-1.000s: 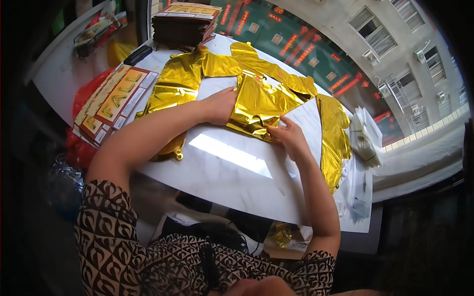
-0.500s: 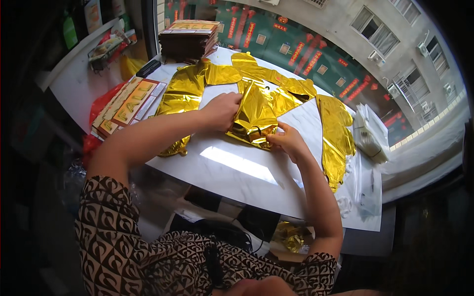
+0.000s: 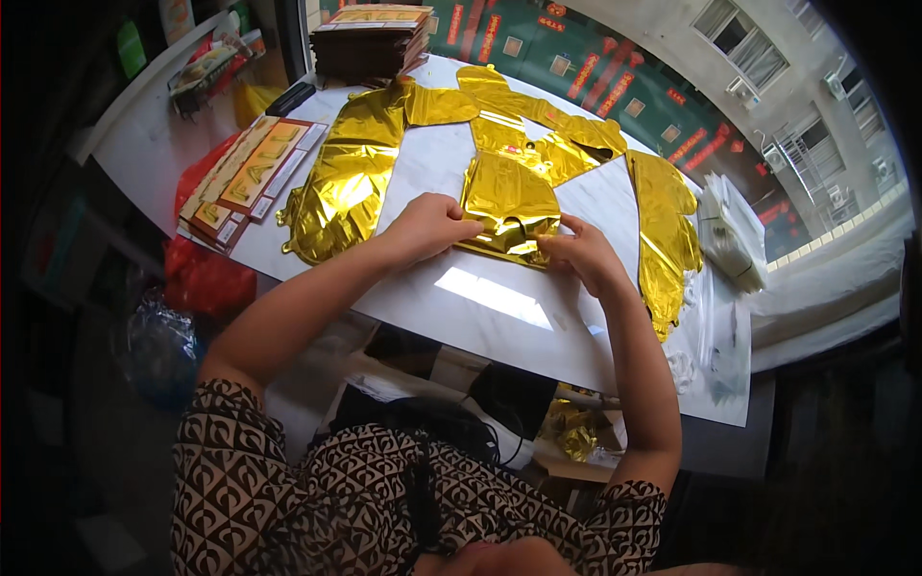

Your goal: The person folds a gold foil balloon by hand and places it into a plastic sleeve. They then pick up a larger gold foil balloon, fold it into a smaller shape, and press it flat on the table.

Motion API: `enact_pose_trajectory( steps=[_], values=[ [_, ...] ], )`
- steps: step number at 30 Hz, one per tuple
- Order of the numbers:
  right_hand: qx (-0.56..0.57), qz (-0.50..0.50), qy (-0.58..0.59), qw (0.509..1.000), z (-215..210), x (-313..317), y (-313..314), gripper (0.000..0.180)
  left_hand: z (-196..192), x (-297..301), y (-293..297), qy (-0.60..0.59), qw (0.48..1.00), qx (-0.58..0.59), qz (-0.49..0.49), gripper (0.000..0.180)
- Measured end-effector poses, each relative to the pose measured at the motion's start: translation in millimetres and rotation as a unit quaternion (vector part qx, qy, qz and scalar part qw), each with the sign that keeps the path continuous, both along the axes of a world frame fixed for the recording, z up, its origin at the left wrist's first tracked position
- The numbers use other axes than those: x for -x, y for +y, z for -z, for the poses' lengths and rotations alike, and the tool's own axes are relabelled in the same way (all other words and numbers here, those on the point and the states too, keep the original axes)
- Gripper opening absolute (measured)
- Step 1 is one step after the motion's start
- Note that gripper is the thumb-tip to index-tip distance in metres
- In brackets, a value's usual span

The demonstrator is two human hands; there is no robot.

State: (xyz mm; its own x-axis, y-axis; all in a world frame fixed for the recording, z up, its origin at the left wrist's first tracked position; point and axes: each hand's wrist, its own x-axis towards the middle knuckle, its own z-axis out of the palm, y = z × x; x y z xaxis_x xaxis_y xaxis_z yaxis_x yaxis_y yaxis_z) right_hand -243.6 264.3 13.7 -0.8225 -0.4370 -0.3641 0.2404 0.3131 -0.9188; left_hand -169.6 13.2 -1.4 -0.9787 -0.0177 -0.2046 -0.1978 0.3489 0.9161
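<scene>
Pinching the near edge of the folded gold foil balloon (image 3: 507,206), the left hand (image 3: 429,226) and right hand (image 3: 579,254) hold it flat on the white counter (image 3: 480,298). Risk: slippery foil springing open, or creasing under uneven pressure.

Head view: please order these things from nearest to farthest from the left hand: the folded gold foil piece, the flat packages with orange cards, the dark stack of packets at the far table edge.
1. Folded gold foil piece: directly at the left hand, to its right, touching the fingertips.
2. Flat packages with orange cards: to the left, on the table's left edge.
3. Dark stack of packets: far end of the table, beyond the hand.
</scene>
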Motion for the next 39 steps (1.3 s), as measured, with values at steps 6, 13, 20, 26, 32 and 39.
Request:
enact_pose_trajectory(
  steps=[6,13,20,26,32,39],
  values=[
    [-0.065,0.074,0.148,0.984,-6.9,-17.5,6.9,0.077,-9.0,-1.9,-0.9,-0.047,0.999,-0.007,-0.003,0.028],
    [-0.145,0.057,0.128,0.979,-3.6,-30.1,-2.6,0.080,1.1,2.5,-1.9,-0.027,0.998,-0.044,-0.031,0.025],
    [-0.166,0.054,0.124,0.977,-2.8,-26.9,-5.3,0.059,7.5,-8.1,8.1,0.087,0.993,0.054,-0.066,0.028],
    [-0.164,0.034,0.129,0.977,1.9,-19.3,0.1,0.046,17.9,-21.6,19.9,0.451,0.835,0.311,0.047,0.061],
    [-0.204,0.003,0.081,0.976,-13.8,-10.2,2.2,0.033,21.1,-17.7,28.8,0.308,0.803,0.457,0.224,0.067],
    [-0.184,-0.006,0.043,0.982,-22.9,11.8,-11.0,0.037,33.6,-16.9,23.5,0.303,0.821,0.428,0.225,0.070]
  ],
)
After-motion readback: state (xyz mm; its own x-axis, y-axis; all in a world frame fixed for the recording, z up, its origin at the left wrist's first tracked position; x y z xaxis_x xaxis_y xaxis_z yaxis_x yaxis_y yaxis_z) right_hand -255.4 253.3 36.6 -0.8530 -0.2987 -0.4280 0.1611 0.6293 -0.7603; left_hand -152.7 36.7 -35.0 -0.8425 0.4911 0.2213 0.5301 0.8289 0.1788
